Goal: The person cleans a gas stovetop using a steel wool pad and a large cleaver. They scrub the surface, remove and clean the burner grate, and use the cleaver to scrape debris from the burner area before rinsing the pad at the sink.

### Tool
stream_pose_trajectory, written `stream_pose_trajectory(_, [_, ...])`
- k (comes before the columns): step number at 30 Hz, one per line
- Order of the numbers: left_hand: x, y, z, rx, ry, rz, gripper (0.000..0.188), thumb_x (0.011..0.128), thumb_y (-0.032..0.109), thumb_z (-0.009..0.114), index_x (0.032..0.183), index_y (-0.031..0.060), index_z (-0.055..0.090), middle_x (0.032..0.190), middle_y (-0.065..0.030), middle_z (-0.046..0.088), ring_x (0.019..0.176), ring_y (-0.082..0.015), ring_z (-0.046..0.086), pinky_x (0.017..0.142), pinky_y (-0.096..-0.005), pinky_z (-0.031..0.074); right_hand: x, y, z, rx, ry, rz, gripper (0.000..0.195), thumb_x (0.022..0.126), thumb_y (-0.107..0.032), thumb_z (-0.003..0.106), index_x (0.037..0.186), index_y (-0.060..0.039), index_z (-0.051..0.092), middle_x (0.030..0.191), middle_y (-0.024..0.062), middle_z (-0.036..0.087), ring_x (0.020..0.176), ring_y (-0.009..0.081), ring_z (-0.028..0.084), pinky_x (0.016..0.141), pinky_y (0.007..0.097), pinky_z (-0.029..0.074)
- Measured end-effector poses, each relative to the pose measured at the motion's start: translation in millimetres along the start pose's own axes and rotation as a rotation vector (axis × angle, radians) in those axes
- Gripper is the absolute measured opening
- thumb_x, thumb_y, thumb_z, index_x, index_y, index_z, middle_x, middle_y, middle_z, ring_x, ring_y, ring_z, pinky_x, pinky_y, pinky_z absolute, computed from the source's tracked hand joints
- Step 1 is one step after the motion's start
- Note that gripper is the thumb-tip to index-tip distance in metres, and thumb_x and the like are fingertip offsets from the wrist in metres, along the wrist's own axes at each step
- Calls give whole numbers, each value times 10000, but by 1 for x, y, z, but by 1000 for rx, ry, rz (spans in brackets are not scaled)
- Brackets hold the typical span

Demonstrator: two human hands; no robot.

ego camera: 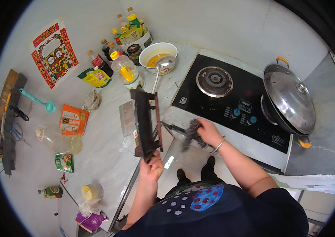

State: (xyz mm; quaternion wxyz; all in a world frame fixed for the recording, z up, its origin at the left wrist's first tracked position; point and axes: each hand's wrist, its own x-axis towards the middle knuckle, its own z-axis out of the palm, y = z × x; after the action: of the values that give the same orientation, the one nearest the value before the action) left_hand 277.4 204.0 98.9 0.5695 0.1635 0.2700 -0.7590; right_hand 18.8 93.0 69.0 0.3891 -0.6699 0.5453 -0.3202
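My left hand (152,167) grips the lower end of a dark brown stand with short legs (145,121), held upright and seen nearly edge-on over the counter's edge. A crumpled dark cloth (195,133), blurred at its left side, is bunched in my right hand (209,131). The cloth is apart from the stand, in front of the black two-burner cooktop (217,108). Behind the stand lies a flat metal blade, probably a cleaver (127,118), partly hidden. An oil bottle with a yellow cap (126,71) stands just beyond the stand's upper end.
A lidded wok (289,97) covers the right burner; the left burner (214,82) is uncovered. A metal ladle (165,61) rests across a white bowl of yellowish liquid (171,49). An orange packet (74,119) and a clear jug (56,139) lie on the left counter (102,160).
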Motion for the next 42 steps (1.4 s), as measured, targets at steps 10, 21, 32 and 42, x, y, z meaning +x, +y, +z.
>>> stream_pose_trajectory(10, [-19, -12, 28, 150, 102, 297, 112, 855, 140, 583, 748, 109, 568, 625, 4, 554, 400, -76, 379, 305, -190, 232, 86, 63, -105, -1126, 109, 106, 449, 785, -339, 670, 1211, -222, 589, 1174, 103, 566, 1120, 325, 509, 913, 471, 423])
stream_pose_trajectory(21, [-30, -17, 34, 275, 174, 441, 28, 827, 89, 575, 802, 81, 566, 680, -2, 599, 550, -111, 592, 478, -220, 504, 178, 60, 26, -977, 26, -332, 472, 859, -219, 601, 1287, -50, 496, 1386, 103, 463, 1323, 303, 368, 1084, 473, 287])
stream_pose_trajectory(32, [-14, -6, 50, 347, 312, 512, 132, 841, 184, 614, 872, 87, 530, 762, -54, 586, 653, -178, 584, 569, -337, 495, 102, 79, -101, -1154, 194, -25, 390, 665, -225, 775, 1032, -154, 665, 999, 66, 591, 936, 266, 562, 756, 403, 460])
stream_pose_trajectory(42, [-25, 9, 36, 368, 300, 601, 49, 853, 92, 547, 849, 86, 596, 737, -36, 659, 611, -179, 650, 577, -270, 566, 212, 88, 16, -1011, 229, -430, 234, 812, -165, 552, 1009, -86, 650, 1015, 61, 637, 976, 249, 573, 825, 385, 457])
